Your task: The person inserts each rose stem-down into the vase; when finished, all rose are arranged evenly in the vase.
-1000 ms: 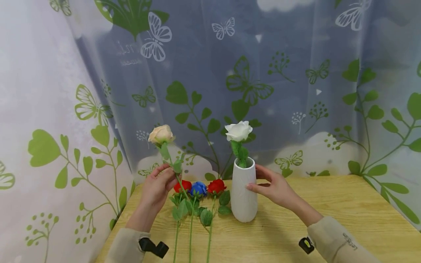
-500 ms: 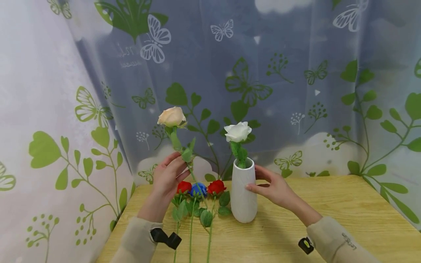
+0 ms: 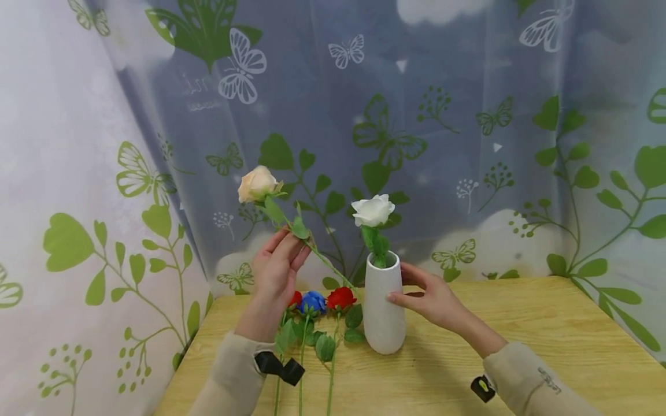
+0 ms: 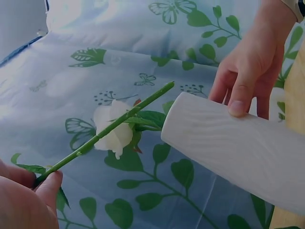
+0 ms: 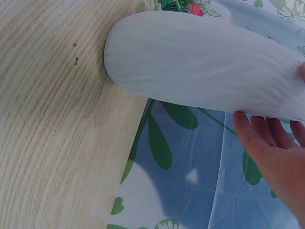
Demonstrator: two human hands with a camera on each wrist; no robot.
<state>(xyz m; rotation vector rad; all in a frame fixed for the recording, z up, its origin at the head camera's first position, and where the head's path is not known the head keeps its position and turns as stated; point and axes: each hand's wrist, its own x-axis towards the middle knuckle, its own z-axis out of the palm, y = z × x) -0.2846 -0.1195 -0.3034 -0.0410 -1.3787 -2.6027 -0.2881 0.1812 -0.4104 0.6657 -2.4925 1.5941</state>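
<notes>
My left hand (image 3: 276,268) pinches the stem of a peach rose (image 3: 258,185) above the table. The bloom leans up and left; the bare stem (image 4: 102,133) slants down and right, its cut end near the vase in the head view. A white ribbed vase (image 3: 384,312) stands upright, with one white rose (image 3: 373,211) rising from its mouth. On the vase's right side, my right hand (image 3: 437,300) grips the upper half, thumb in front and fingers behind. The right wrist view shows those fingertips (image 5: 240,117) against the vase wall.
Left of the vase lie a blue rose (image 3: 312,302), a red rose (image 3: 340,298) and another red rose (image 3: 295,299), partly hidden by my left hand. Their stems run toward the front of the wooden table (image 3: 468,358). A patterned curtain (image 3: 291,75) hangs close behind.
My left hand has moved up and right with the peach rose. Its stem has tilted, so the lower end swings right toward the vase. The right hand and vase stay in place.
</notes>
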